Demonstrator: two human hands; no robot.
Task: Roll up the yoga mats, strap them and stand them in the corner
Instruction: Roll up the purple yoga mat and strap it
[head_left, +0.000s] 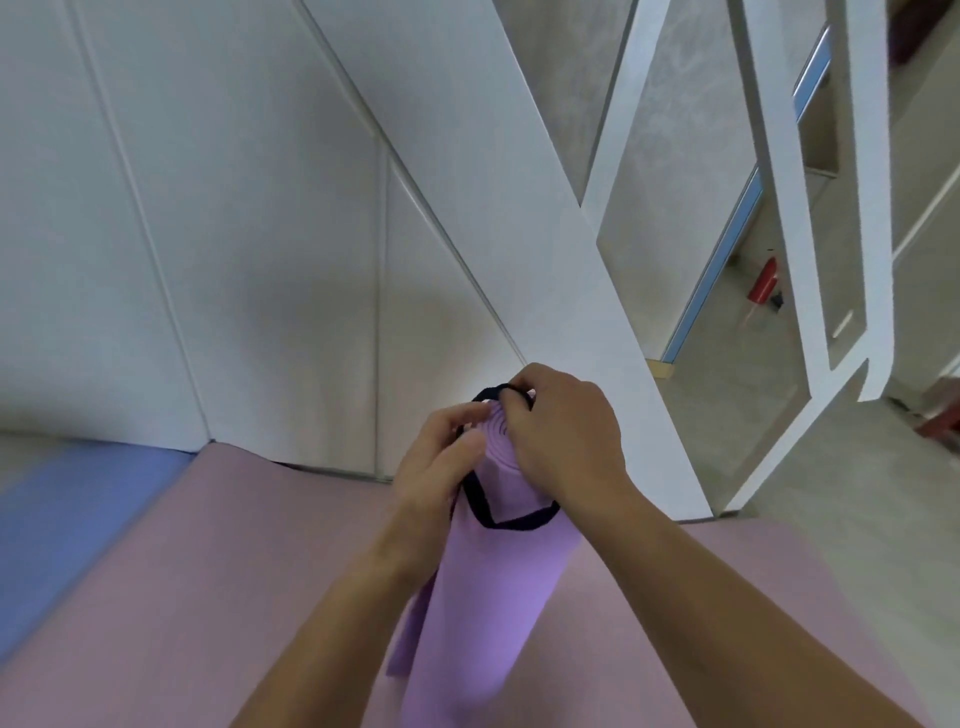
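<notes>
Head view. A rolled purple yoga mat (483, 587) stands roughly on end at the centre of the view, its spiral top end at about 12 o'clock from the person's forearms. A black strap (511, 519) loops slackly across the upper part of the roll and over its top. The left hand (434, 467), at 9 o'clock of the roll's top, is closed around the mat and strap with the thumb pressed on the roll. The right hand (566, 441), at 3 o'clock, pinches the strap at the top edge with curled fingers.

Beneath lies a pink mat (182, 571), still flat on the floor, and a blue mat (67, 509) at 9 o'clock. White wall panels (234, 234) meet the floor just behind.

Risks, as judged: the strap sits near the very end of the roll and could slip off the top if pulled upward. The outer flap (410, 639) hangs loose at 7 o'clock, so the roll may unwind if the left hand relaxes before the strap is tight.
</notes>
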